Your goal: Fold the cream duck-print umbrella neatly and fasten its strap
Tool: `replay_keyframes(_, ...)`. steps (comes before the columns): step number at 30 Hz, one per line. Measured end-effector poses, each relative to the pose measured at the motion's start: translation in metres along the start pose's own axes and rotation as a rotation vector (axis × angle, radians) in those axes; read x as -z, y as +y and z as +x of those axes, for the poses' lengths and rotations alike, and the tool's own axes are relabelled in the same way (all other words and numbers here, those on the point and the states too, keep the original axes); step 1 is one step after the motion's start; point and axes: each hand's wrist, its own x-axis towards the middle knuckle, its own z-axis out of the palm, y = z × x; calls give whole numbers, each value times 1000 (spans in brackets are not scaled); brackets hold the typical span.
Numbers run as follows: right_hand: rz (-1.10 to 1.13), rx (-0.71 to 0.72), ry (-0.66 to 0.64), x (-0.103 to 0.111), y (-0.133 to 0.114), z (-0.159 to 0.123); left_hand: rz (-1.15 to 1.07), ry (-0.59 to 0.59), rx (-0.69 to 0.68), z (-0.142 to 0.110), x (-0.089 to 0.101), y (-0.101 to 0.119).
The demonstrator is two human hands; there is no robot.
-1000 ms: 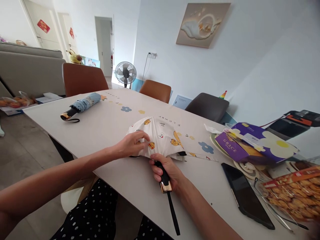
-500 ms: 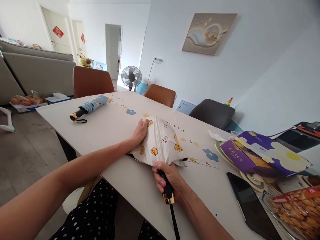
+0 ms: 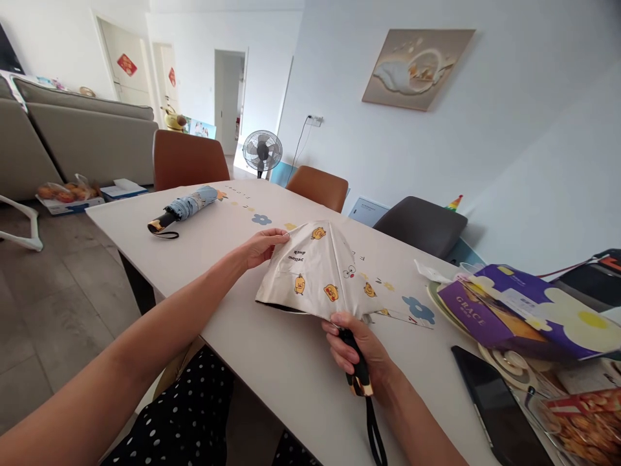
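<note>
Umbrella lettered "yellow duck", left hand pinching canopy, right hand wrapped round handle

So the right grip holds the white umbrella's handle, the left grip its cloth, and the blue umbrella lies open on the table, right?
Not quite: the head view shows the blue umbrella folded on the table. The right grip does hold the white umbrella's handle, the left grip its cloth.

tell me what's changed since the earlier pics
The left hand has moved from over the canopy to its left edge and now pinches it; that side is spread out more, with its printed words in view. The right hand still grips the handle; the blue umbrella stayed put.
</note>
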Motion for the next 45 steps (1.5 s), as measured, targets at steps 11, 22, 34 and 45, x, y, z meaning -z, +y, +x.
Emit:
replay_keyframes(11,-36,8,10,21,-4,-2,97,-167,181,-3,3,0)
replay_keyframes(22,12,-11,-10,19,0,3,-147,-39,120,7,12,-7)
replay_keyframes(34,-8,28,79,14,2,6,104,-64,245,1,-3,-17)
replay_keyframes(45,-27,81,175,4,0,7,664,398,-119,-5,-17,-32)
